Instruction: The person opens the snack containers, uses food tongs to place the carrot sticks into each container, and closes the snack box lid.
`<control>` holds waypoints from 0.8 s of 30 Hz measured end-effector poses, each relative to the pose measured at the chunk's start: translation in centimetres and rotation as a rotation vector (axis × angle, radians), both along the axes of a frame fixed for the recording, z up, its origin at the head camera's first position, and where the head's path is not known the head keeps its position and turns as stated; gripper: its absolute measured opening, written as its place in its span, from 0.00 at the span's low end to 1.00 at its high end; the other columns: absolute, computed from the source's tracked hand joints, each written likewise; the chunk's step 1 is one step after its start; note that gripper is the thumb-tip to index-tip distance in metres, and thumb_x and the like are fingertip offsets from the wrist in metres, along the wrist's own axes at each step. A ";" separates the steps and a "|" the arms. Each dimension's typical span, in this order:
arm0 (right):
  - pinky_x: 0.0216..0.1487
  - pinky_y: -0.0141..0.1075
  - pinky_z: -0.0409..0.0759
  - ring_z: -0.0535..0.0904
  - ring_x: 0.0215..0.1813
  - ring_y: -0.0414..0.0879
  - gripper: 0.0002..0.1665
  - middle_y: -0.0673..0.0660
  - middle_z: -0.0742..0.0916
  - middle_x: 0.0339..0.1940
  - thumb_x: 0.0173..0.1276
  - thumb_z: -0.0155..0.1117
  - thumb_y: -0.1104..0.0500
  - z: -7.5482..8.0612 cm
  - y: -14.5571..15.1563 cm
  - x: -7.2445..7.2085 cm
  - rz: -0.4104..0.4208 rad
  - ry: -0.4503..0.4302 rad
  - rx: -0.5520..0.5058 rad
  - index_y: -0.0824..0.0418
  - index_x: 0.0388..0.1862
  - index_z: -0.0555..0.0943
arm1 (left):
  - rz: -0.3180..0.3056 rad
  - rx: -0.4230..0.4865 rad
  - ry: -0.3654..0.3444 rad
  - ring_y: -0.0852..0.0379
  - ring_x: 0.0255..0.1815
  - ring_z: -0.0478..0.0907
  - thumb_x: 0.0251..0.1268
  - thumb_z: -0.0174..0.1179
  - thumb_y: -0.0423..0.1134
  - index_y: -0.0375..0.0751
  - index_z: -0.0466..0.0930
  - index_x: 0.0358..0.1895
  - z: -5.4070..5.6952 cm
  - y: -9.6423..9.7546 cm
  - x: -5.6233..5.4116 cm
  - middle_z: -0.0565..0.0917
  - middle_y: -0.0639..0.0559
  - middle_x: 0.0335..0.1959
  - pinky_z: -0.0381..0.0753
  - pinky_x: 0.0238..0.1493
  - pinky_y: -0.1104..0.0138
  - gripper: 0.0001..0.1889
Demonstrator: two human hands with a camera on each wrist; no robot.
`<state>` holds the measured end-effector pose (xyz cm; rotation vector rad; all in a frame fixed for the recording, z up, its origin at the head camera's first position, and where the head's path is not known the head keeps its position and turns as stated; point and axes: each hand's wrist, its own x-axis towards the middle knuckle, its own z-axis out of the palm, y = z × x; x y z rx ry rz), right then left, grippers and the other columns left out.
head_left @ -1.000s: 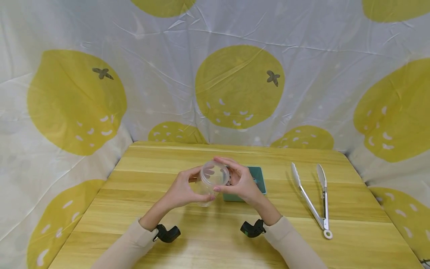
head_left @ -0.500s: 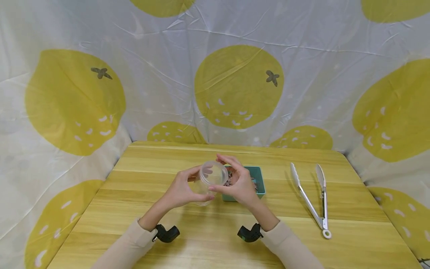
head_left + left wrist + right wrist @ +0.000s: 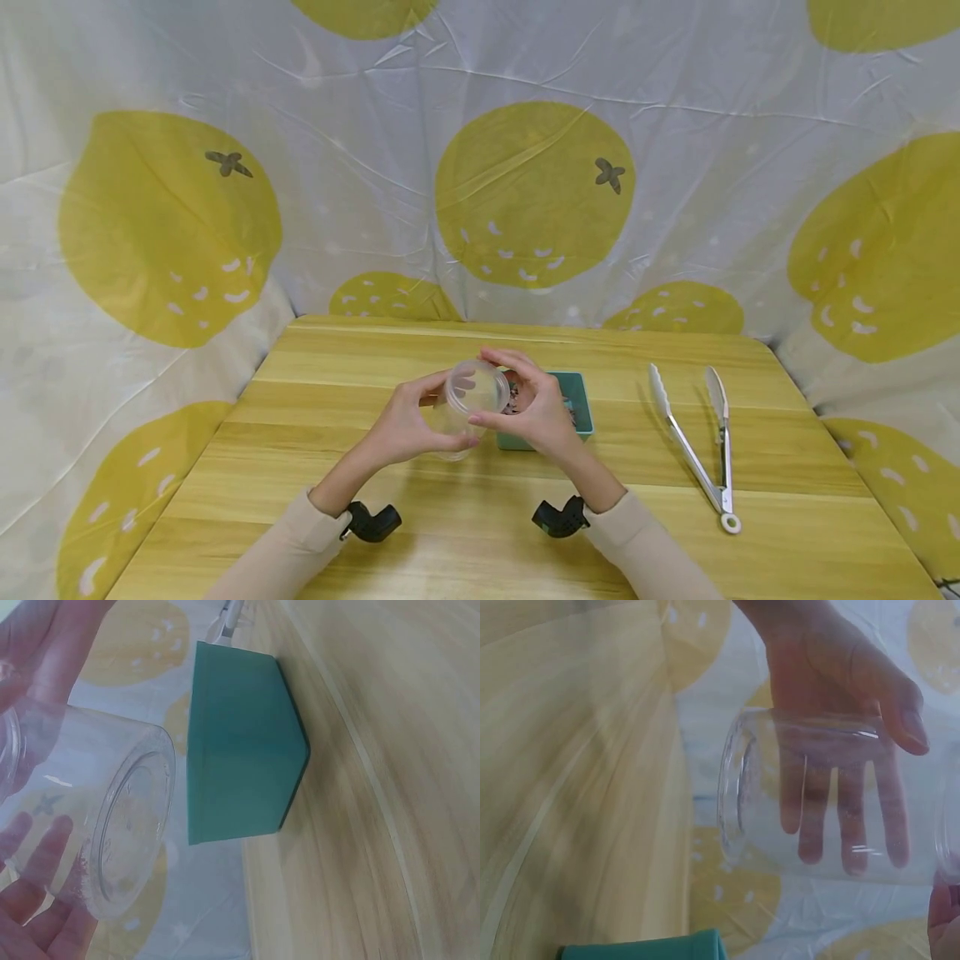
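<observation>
A clear plastic jar hangs tilted above the table, its round top turned toward the head camera. My left hand grips its side, and through the clear wall the left fingers show in the right wrist view. At the jar's top edge my right hand holds on, thumb in front and fingers behind. Whether a clear lid covers the top, I cannot tell. No contents show inside the jar. Behind the right hand sits a green box with small pinkish and dark pieces in it, partly hidden.
Metal tongs lie spread on the right side of the wooden table. A white cloth with yellow lemons hangs behind and at the sides. A black wrist camera sticks out from each wrist.
My right hand's fingers and thumb have shifted slightly to the left around the jar's top, showing more of the box's pieces. The left hand and the jar have hardly moved.
</observation>
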<state>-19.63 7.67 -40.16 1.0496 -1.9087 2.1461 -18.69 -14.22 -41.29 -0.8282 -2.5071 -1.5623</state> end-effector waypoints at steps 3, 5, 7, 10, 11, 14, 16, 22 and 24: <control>0.55 0.39 0.80 0.75 0.59 0.54 0.44 0.66 0.75 0.65 0.52 0.80 0.71 0.2 0.4 -0.2 0.062 -0.024 0.004 0.71 0.69 0.72 | -0.015 0.006 -0.013 0.54 0.56 0.80 0.46 0.81 0.42 0.48 0.76 0.67 -0.2 -0.1 -0.1 0.83 0.55 0.57 0.80 0.55 0.58 0.40; 0.61 0.48 0.77 0.73 0.63 0.57 0.45 0.67 0.74 0.67 0.53 0.79 0.70 0.2 0.7 -0.4 0.119 -0.048 -0.004 0.72 0.69 0.70 | -0.025 0.012 -0.023 0.51 0.55 0.80 0.46 0.81 0.44 0.49 0.76 0.67 -0.3 -0.2 -0.1 0.83 0.54 0.57 0.80 0.56 0.58 0.40; 0.65 0.56 0.71 0.70 0.68 0.58 0.45 0.66 0.73 0.68 0.54 0.79 0.69 0.2 0.9 -0.6 0.173 -0.070 -0.010 0.71 0.70 0.70 | -0.031 0.011 -0.030 0.50 0.55 0.81 0.46 0.81 0.45 0.50 0.76 0.67 -0.3 -0.3 -0.1 0.83 0.52 0.57 0.80 0.56 0.58 0.40; 0.67 0.59 0.66 0.67 0.71 0.60 0.44 0.67 0.71 0.70 0.56 0.78 0.69 0.1 1.2 -0.9 0.244 -0.082 -0.014 0.73 0.71 0.68 | -0.037 0.005 -0.030 0.53 0.54 0.81 0.46 0.81 0.46 0.49 0.75 0.68 -0.4 -0.3 0.0 0.83 0.51 0.57 0.80 0.56 0.58 0.40; 0.68 0.59 0.65 0.66 0.72 0.59 0.44 0.67 0.71 0.70 0.57 0.77 0.69 0.1 1.2 -0.9 0.259 -0.079 -0.011 0.73 0.71 0.68 | -0.037 0.002 -0.030 0.55 0.54 0.81 0.46 0.81 0.46 0.49 0.76 0.67 -0.4 -0.3 0.0 0.83 0.52 0.57 0.80 0.56 0.58 0.40; 0.69 0.58 0.64 0.64 0.72 0.59 0.44 0.67 0.70 0.71 0.58 0.76 0.70 0.1 1.4 -1.1 0.286 -0.049 0.005 0.72 0.72 0.67 | -0.037 -0.003 -0.024 0.59 0.53 0.80 0.45 0.81 0.46 0.47 0.76 0.67 -0.4 -0.2 0.0 0.83 0.56 0.56 0.80 0.56 0.58 0.40; 0.68 0.55 0.67 0.64 0.72 0.59 0.44 0.67 0.70 0.71 0.58 0.75 0.71 0.1 1.3 -1.2 0.289 -0.026 0.019 0.72 0.72 0.66 | -0.034 -0.005 -0.022 0.58 0.53 0.80 0.45 0.81 0.45 0.45 0.76 0.67 -0.4 -0.2 0.0 0.83 0.58 0.55 0.80 0.56 0.58 0.40; 0.65 0.50 0.72 0.65 0.70 0.61 0.48 0.68 0.68 0.71 0.54 0.78 0.72 0.0 1.1 -0.9 0.220 0.040 0.056 0.72 0.73 0.65 | -0.035 0.006 -0.017 0.48 0.54 0.80 0.46 0.81 0.44 0.45 0.75 0.68 -0.4 -0.2 -0.1 0.83 0.51 0.57 0.79 0.56 0.57 0.40; 0.66 0.48 0.71 0.66 0.69 0.61 0.49 0.69 0.69 0.70 0.52 0.79 0.73 -0.1 1.0 -0.8 0.178 0.053 0.070 0.71 0.73 0.66 | -0.031 0.009 -0.018 0.47 0.54 0.80 0.46 0.81 0.44 0.47 0.76 0.67 -0.4 -0.2 -0.1 0.83 0.52 0.56 0.79 0.57 0.57 0.40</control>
